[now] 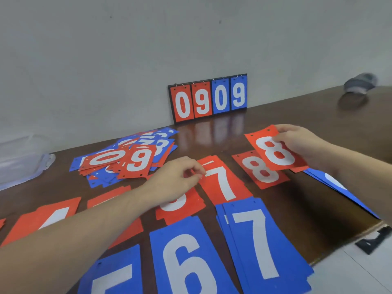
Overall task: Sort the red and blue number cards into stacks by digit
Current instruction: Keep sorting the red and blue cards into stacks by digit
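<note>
At right of centre the right hand (297, 143) pinches a red rectangular number card with a white 8 (275, 152) by its far edge, holding it tilted just above a second red card printed with a white 8 (259, 169) that lies flat on the dark brown glossy wooden table (297, 219); at centre the left hand (176, 179) has its fingertips curled onto the left edge of the red stack topped by a white 7 (223, 181), and it seems to be pinching that top card, though the blur makes this uncertain; beneath the left wrist lies a red card whose digit is mostly hidden (180, 209); along the bottom of the frame lie the blue stacks, a white 7 (261, 245) at lower right, a white 6 (186, 262) beside it, and a partly cropped blue card (114, 276) at lower left; more red cards (42, 221) run toward the left edge under the forearm; in the middle left a loose mixed heap of red and blue cards (127, 158) shows a 0 and a 9 on top; a small flip scoreboard reading 0909 (209, 98) leans against the grey wall at upper centre; a few blue cards (339, 187) lie at the right edge of the table; a clear plastic bag (21, 164), contents not discernible, sits at far left.
</note>
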A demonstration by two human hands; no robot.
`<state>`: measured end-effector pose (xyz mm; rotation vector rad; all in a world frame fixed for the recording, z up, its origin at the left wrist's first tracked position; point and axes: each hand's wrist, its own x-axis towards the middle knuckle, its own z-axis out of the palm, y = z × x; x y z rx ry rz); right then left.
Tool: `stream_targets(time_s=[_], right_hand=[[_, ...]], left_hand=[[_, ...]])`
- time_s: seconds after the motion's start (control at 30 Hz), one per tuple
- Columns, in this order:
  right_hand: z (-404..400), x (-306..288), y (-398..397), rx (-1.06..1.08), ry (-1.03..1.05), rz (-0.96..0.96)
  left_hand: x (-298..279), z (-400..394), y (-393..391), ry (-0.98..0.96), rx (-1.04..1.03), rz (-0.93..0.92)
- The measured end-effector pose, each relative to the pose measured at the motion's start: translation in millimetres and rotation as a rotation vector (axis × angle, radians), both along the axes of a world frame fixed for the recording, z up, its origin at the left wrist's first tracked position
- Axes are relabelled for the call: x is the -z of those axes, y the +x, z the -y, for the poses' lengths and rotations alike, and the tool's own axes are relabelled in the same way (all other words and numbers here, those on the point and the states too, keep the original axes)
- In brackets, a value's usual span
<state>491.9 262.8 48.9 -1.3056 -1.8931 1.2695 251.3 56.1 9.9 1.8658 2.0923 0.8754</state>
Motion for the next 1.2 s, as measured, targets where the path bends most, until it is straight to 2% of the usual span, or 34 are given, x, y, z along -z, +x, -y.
stream_targets(time_s=[0.2,0.33,0.47,0.67,0.97,1.07,1.2], right_hand=[[-14.3,27.3,-13.7,-0.087,0.168,0.148],[-15.5,41.7,-23.9,-0.187,0.323,0.317],[-13.4,42.9,-29.5,-0.194,0.517,0.451],[2.5,40.9,-61.1,-0.257,0.486,0.309],[53.8,39.6,-157.9,-0.417,0.463,0.096],[70.6,38.2,-188.7,-0.487,0.496,0.108],[85.5,40.5,-225.3,-0.568,0.553,0.157]], left_hand=[[4.2,-25.0,7.1,-0.013,0.008,-0.007],[5.5,-28.5,-0.6,-0.027,-0.010,-0.016],[3.9,-22.8,-18.1,-0.023,-0.046,0.014],[0.1,-1.6,-58.4,0.024,-0.192,-0.010],[6.0,56.1,-147.5,0.082,-0.442,-0.042],[8.6,72.3,-179.0,0.073,-0.557,-0.025],[14.5,89.7,-214.9,0.039,-0.613,-0.046]])
